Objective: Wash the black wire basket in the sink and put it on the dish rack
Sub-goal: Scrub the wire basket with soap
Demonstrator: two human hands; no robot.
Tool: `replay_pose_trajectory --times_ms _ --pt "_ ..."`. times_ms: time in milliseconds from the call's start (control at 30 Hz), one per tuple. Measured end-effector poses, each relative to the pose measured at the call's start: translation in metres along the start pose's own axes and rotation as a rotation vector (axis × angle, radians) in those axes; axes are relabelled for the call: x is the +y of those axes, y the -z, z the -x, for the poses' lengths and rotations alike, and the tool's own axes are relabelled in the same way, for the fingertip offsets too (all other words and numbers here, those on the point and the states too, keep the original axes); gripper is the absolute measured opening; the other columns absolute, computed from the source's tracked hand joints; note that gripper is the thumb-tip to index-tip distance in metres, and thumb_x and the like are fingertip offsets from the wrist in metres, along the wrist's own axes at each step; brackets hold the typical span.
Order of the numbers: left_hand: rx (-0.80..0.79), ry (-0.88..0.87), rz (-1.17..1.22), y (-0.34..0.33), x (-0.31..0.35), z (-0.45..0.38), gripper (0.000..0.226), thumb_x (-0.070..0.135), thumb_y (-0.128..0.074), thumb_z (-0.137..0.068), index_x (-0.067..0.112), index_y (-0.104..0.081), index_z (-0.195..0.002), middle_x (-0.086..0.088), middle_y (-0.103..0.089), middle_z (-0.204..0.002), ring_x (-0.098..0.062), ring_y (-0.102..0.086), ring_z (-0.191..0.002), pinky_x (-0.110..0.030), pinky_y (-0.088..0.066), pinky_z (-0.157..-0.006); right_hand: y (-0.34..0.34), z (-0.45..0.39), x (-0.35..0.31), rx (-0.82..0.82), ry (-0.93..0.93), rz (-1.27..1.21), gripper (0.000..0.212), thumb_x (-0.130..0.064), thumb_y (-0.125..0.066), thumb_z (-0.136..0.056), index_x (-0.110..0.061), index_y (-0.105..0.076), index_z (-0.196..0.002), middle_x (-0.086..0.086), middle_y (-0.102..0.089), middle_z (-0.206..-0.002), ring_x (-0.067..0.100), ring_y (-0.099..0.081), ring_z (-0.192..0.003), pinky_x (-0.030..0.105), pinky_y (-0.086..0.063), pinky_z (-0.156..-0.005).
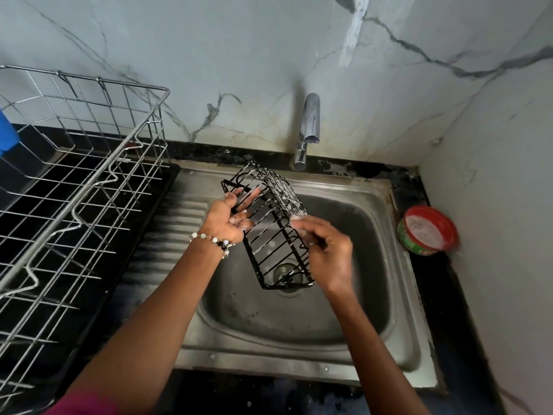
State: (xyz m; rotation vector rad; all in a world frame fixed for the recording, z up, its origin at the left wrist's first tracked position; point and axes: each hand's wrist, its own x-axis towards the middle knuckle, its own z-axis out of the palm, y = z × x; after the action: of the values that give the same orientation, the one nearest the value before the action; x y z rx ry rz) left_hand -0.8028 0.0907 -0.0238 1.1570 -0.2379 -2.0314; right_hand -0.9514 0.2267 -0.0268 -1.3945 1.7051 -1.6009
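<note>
Marble-patterned walls back a steel sink. Over it, the soapy black wire basket hangs tilted: left hand grasping its side, right hand pinching the opposite wires. Suds could make it slip before reaching the steel wire dish rack.

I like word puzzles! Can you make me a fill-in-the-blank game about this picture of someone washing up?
1. Both hands hold the black wire basket above the steel ____.
2. The beaded bracelet is on the ____ wrist.
3. The round red tub sits to the ____ of the basin.
4. The silver wire dish rack holds no ____ yet.

Missing words: sink; left; right; basket
</note>
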Motion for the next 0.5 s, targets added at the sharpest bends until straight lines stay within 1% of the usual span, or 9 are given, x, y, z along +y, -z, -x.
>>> replay_pose_trajectory --times_ms 133,200,267,300,333,367,400,433,500 --pt "0.06 0.006 0.026 0.003 0.006 -0.001 0.027 0.022 -0.03 -0.105 0.018 -0.049 -0.087 -0.015 -0.075 -0.08 -0.006 -0.022 -0.025 -0.012 -0.015 -0.033 0.016 0.0 0.036 -0.022 -0.135 0.117 0.035 0.012 -0.055 -0.085 -0.013 -0.073 -0.101 -0.003 -0.071 -0.104 0.012 -0.065 -0.102 0.042 -0.052 -0.094" --pt "0.099 0.026 0.034 0.001 0.006 -0.001 0.027 0.017 -0.029 -0.105 0.016 -0.048 -0.085 -0.018 -0.074 -0.08 -0.006 -0.022 -0.024 -0.012 -0.016 -0.031 0.019 0.001 0.039 -0.054 -0.185 0.056 0.028 0.006 -0.054 -0.089 -0.012 -0.071 -0.1 0.001 -0.07 -0.104 0.017 -0.064 -0.103 0.047 -0.05 -0.094" --pt "0.128 0.043 0.048 -0.002 0.009 0.002 0.029 0.012 -0.028 -0.104 0.012 -0.046 -0.082 -0.017 -0.071 -0.096 -0.005 -0.021 -0.023 -0.013 -0.017 -0.03 0.024 -0.001 0.033 -0.141 -0.086 -0.054 0.019 -0.015 -0.053 -0.095 -0.007 -0.069 -0.103 0.009 -0.067 -0.108 0.023 -0.062 -0.108 0.044 -0.048 -0.098" --pt "0.147 0.057 0.057 -0.004 0.011 0.002 0.031 0.01 -0.027 -0.105 0.011 -0.044 -0.079 -0.012 -0.062 -0.107 -0.005 -0.021 -0.022 -0.015 -0.018 -0.03 0.027 -0.003 0.027 -0.197 -0.045 -0.079 0.028 -0.028 -0.053 -0.096 -0.007 -0.068 -0.106 0.012 -0.065 -0.11 0.024 -0.06 -0.11 0.039 -0.047 -0.099" --pt "0.166 0.076 0.069 -0.004 0.012 0.001 0.032 0.008 -0.026 -0.105 0.009 -0.042 -0.077 -0.005 -0.059 -0.106 -0.005 -0.021 -0.022 -0.015 -0.019 -0.031 0.031 -0.006 0.024 -0.265 -0.024 -0.073 0.034 -0.036 -0.053 -0.094 -0.009 -0.066 -0.109 0.012 -0.062 -0.113 0.024 -0.058 -0.112 0.033 -0.045 -0.099" --pt "0.178 0.092 0.087 -0.004 0.013 -0.001 0.033 0.006 -0.025 -0.104 0.007 -0.04 -0.075 -0.004 -0.068 -0.089 -0.006 -0.022 -0.021 -0.014 -0.02 -0.031 0.033 -0.009 0.022 -0.323 -0.02 -0.02 0.034 -0.038 -0.056 -0.09 -0.013 -0.064 -0.111 0.009 -0.059 -0.114 0.021 -0.057 -0.112 0.029 -0.044 -0.097" --pt "0.182 0.105 0.109 -0.004 0.014 -0.003 0.034 0.004 -0.023 -0.104 0.007 -0.037 -0.073 -0.004 -0.067 -0.057 -0.007 -0.022 -0.02 -0.014 -0.021 -0.029 0.035 -0.012 0.021 -0.373 -0.021 0.037 0.033 -0.037 -0.06 -0.087 -0.016 -0.062 -0.112 0.006 -0.057 -0.113 0.017 -0.056 -0.109 0.026 -0.044 -0.094" --pt "0.182 0.115 0.129 -0.005 0.016 -0.006 0.036 0.003 -0.021 -0.103 0.009 -0.035 -0.071 -0.005 -0.048 -0.036 -0.009 -0.022 -0.019 -0.011 -0.02 -0.028 0.036 -0.015 0.019 -0.407 -0.035 0.077 0.032 -0.034 -0.064 -0.084 -0.017 -0.06 -0.111 0.002 -0.056 -0.11 0.012 -0.056 -0.103 0.023 -0.044 -0.089" --pt "0.189 0.128 0.145 -0.009 0.018 -0.007 0.041 0.004 -0.017 -0.103 0.013 -0.03 -0.066 -0.003 -0.026 -0.031 -0.011 -0.022 -0.018 -0.008 -0.02 -0.029 0.038 -0.021 0.016 -0.419 -0.088 0.056 0.028 -0.028 -0.067 -0.081 -0.016 -0.059 -0.105 0.001 -0.056 -0.103 0.004 -0.055 -0.091 0.017 -0.043 -0.079"
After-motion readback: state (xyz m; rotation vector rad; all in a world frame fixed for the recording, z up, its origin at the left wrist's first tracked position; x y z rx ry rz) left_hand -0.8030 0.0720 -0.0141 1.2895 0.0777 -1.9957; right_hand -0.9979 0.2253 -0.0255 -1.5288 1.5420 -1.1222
